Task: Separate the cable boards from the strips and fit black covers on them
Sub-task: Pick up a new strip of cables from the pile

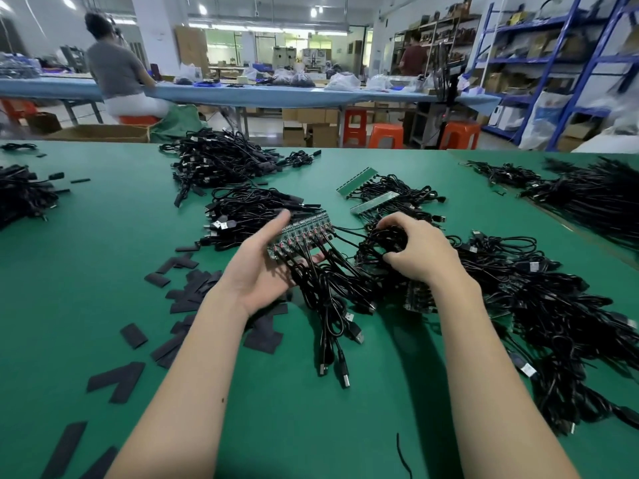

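Green mat (103, 243) all round, and the left hand (257, 271) is palm up with the strip of boards (304, 233) lying across its fingers, thumb reaching up along the strip's far-left end; whether the fingers curl beneath it I cannot tell. The strip's long axis runs from about eight o'clock to two o'clock, and its cables (332, 299) trail off the near edge toward five o'clock, plugs resting on the mat. Over at three o'clock from the strip, just beside it, the right hand (415, 250) is knuckles up, fingers clawed into a tangled cable bundle (518, 299), gripping a clump of leads. So the left hand owns the strip, and the right is the near one to come across and snap off the end board. The black covers (179, 295) lie scattered at seven o'clock, near the left wrist, none fitted to this strip yet.
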